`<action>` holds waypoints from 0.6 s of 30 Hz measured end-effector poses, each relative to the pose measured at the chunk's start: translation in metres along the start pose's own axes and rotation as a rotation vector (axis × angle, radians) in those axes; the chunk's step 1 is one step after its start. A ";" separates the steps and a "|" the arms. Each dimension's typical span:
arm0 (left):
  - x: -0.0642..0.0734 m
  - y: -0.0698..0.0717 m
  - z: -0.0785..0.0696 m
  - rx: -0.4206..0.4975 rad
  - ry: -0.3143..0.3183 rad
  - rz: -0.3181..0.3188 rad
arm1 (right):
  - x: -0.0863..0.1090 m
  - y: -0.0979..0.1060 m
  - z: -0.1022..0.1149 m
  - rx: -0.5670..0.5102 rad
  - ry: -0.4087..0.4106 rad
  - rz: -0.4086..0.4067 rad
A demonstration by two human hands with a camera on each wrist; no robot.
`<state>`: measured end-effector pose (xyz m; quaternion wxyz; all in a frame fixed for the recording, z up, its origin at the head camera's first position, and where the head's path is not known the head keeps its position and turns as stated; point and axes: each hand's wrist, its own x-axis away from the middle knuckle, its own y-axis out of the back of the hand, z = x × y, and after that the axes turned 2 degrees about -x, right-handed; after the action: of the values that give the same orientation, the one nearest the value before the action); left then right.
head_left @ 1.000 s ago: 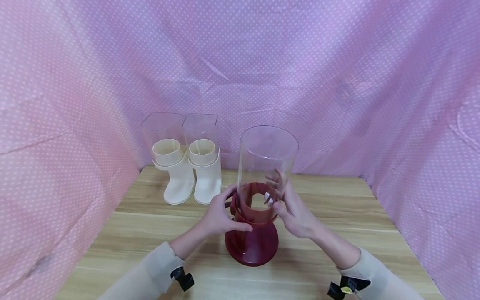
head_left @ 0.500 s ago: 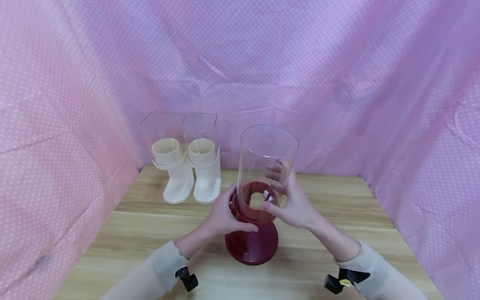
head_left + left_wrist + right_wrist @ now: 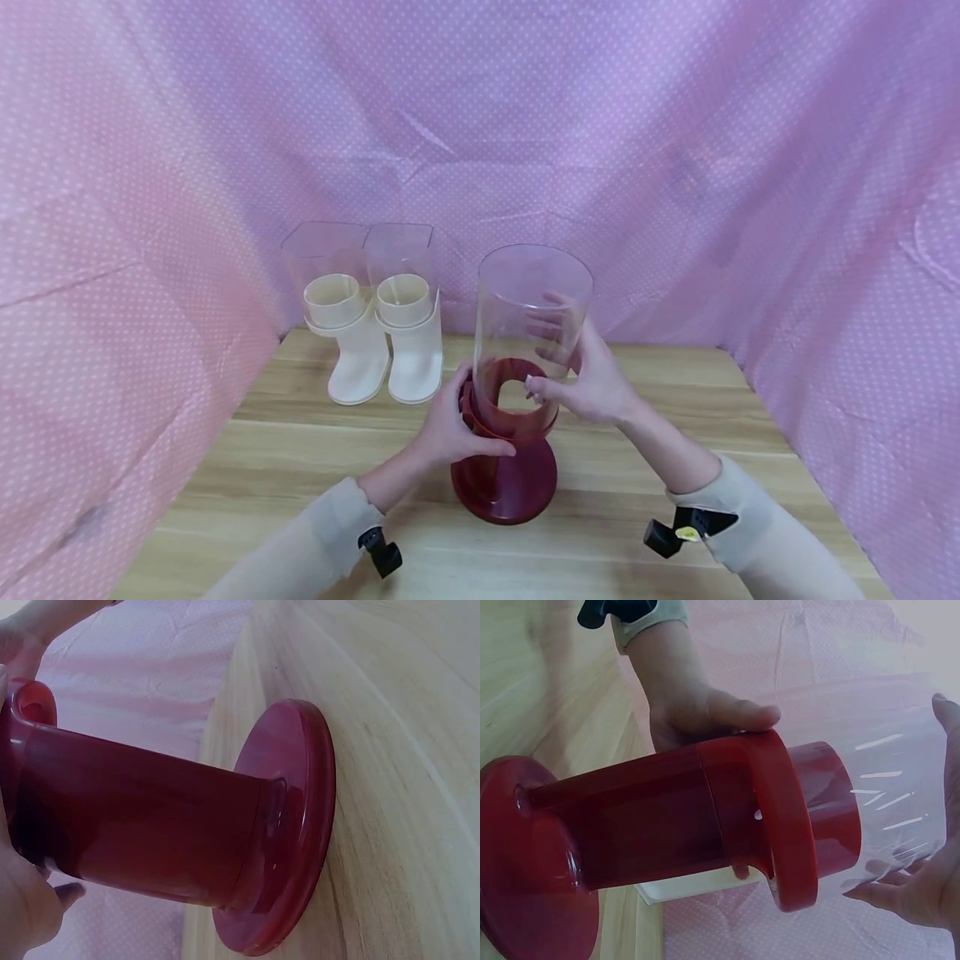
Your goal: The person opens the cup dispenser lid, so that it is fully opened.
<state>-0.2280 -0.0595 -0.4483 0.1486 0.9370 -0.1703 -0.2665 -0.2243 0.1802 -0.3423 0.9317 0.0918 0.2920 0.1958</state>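
A dark red dispenser stand (image 3: 504, 492) with a round foot is upright on the table. In its red ring sits a tall clear cylinder (image 3: 510, 333), open at the top. My left hand (image 3: 442, 433) grips the stand's upper part just below the ring, thumb across the front. My right hand (image 3: 596, 383) holds the clear cylinder from the right, thumb in front and fingers spread around the far side, seen through the plastic. The right wrist view shows a red collar (image 3: 829, 810) inside the cylinder's lower end. In the left wrist view, the stand's column (image 3: 142, 817) meets its foot.
To the back left stands a cream double dispenser stand (image 3: 414, 367) with two short cream cups (image 3: 405, 300) and clear square hoppers (image 3: 322, 250). A pink dotted curtain (image 3: 480, 108) encloses the wooden table (image 3: 637, 500) at the back and sides.
My right hand has slid up the clear cylinder, away from the red ring. My left hand has shifted slightly right around the stand. The dispenser stays in nearly the same place.
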 end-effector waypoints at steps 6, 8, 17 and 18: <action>-0.003 0.001 0.001 0.026 0.007 0.013 | -0.001 -0.003 -0.001 -0.005 -0.007 0.019; -0.003 0.001 0.002 0.031 0.002 0.016 | 0.000 -0.003 0.000 -0.005 0.007 0.020; -0.005 -0.001 0.004 0.048 -0.051 0.014 | 0.003 -0.003 0.000 0.031 0.056 0.008; -0.005 -0.001 0.004 0.043 -0.049 0.014 | 0.004 -0.003 -0.001 0.036 0.064 0.005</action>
<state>-0.2343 -0.0575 -0.4494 0.1258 0.9320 -0.1860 -0.2845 -0.2209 0.1789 -0.3454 0.9195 0.1029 0.3251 0.1954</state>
